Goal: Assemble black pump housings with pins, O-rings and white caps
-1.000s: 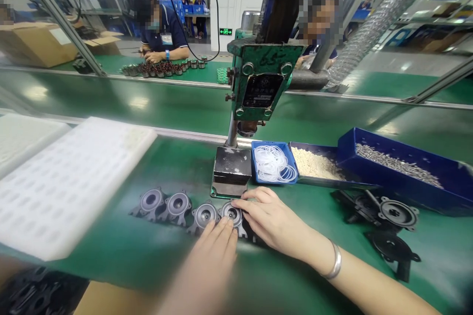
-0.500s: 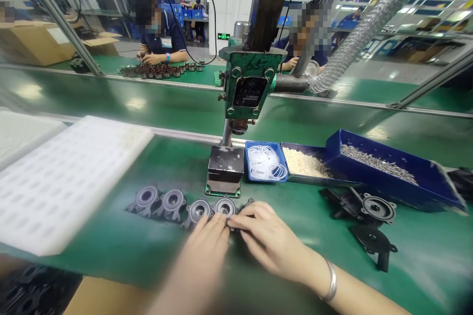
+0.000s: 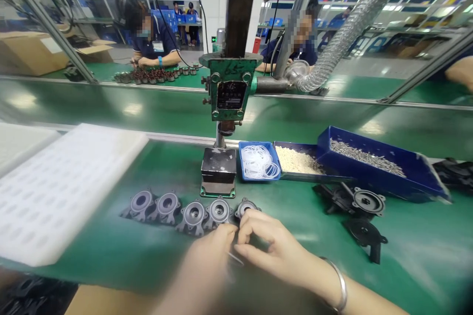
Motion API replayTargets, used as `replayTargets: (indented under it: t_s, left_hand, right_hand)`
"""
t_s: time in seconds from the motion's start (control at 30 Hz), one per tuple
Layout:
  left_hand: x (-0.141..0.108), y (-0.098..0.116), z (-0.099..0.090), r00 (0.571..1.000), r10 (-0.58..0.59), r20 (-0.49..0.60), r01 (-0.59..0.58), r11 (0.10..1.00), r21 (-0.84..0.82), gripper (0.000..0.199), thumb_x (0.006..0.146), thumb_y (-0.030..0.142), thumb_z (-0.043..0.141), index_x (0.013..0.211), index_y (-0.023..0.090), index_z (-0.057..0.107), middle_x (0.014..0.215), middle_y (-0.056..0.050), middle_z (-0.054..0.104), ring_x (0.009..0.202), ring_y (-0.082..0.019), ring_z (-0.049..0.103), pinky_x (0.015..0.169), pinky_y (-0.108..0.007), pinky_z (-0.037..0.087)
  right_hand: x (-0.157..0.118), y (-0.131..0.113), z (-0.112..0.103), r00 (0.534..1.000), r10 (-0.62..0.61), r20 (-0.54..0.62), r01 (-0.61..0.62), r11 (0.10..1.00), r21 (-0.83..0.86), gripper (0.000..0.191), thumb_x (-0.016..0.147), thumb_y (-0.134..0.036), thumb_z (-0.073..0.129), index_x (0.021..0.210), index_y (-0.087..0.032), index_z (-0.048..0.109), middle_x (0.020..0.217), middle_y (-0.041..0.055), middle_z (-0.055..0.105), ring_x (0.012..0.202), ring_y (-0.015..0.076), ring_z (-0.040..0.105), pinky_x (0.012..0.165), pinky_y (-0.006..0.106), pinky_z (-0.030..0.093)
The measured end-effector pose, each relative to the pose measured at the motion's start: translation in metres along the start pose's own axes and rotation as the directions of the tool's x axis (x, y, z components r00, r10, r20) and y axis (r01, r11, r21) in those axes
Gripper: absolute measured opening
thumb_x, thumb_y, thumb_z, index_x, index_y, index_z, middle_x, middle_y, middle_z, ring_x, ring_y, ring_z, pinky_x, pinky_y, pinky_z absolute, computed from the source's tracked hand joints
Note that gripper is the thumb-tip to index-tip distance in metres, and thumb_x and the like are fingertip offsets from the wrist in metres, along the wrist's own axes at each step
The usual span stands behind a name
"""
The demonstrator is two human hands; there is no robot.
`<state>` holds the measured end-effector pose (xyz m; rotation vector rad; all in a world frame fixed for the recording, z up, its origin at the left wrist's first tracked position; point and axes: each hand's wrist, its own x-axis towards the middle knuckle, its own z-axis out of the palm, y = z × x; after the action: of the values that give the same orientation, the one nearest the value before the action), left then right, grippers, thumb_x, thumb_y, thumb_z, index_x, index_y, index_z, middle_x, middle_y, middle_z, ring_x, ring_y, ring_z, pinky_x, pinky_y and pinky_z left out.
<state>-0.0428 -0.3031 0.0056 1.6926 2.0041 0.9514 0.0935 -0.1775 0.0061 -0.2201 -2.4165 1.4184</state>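
Observation:
A row of several dark round pump housings lies on the green bench; the rightmost housing (image 3: 247, 205) is partly covered by my right hand (image 3: 271, 243). My left hand (image 3: 210, 251) is closed in a pinch just in front of the row, blurred by motion. A thin white ring (image 3: 235, 258) hangs below its fingertips, only partly visible. The thumb and forefinger of my right hand are drawn together close beside the left fingertips. Whatever they pinch is hidden. Nearest the left hand is the fourth housing (image 3: 219, 210), its round face upward.
A green press (image 3: 229, 88) stands behind the row over a black block (image 3: 219, 162). To its right sit a blue tray of white rings (image 3: 258, 161), a tray of cream-coloured pieces (image 3: 299, 160) and a blue bin (image 3: 388, 177) of metal pins. A white perforated sheet (image 3: 74, 182) lies left.
Both hands have drawn back from the housings, uncovering more of the fourth and rightmost ones. The left fingers have gone from lying extended to pinching, and a white ring now shows. The camera view has shifted.

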Motion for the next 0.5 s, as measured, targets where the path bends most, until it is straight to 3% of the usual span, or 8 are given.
replayTargets:
  t_s: [0.2,0.37,0.43,0.5]
  left_hand:
    - [0.004,0.001,0.004,0.992,-0.089,0.088,0.094,0.995,-0.043,0.019,0.090,0.018,0.040,0.086,0.019,0.058,0.066,-0.001,0.069,0.054,-0.014,0.066,0.050,-0.020,0.048]
    - [-0.003,-0.004,0.012,0.984,-0.033,0.176,0.051,0.994,-0.098,0.034,0.098,0.023,0.030,0.114,0.016,0.058,0.067,-0.002,0.069,0.050,-0.012,0.063,0.048,-0.019,0.050]
    - [-0.009,-0.010,0.017,0.993,0.012,0.116,-0.002,0.996,-0.089,0.036,0.099,0.024,0.028,0.119,0.018,0.057,0.068,-0.001,0.070,0.048,-0.012,0.063,0.047,-0.018,0.050]
    - [-0.014,-0.019,0.020,0.997,0.074,-0.017,-0.075,0.997,-0.008,0.037,0.099,0.024,0.027,0.118,0.019,0.059,0.068,-0.001,0.071,0.048,-0.012,0.064,0.045,-0.018,0.050]
  right_hand:
    - [-0.007,0.003,-0.001,1.000,0.000,-0.007,0.000,1.000,-0.013,0.014,0.094,-0.025,0.062,0.082,-0.020,0.057,0.083,0.0016,0.057,0.080,0.0151,0.053,0.074,0.028,0.043]
    - [-0.007,0.011,-0.015,0.993,0.070,-0.091,-0.067,0.997,0.036,0.022,0.097,-0.031,0.060,0.078,-0.019,0.058,0.081,0.0012,0.056,0.076,0.0142,0.054,0.070,0.027,0.043]
    - [-0.007,0.017,-0.020,0.985,0.096,-0.142,-0.098,0.995,-0.009,0.023,0.096,-0.031,0.060,0.077,-0.019,0.058,0.080,0.0012,0.056,0.076,0.0149,0.054,0.070,0.027,0.043]
    - [-0.005,0.024,-0.024,0.971,0.117,-0.207,-0.137,0.987,-0.084,0.024,0.096,-0.030,0.059,0.075,-0.019,0.057,0.079,0.0014,0.056,0.077,0.0161,0.054,0.071,0.029,0.042]
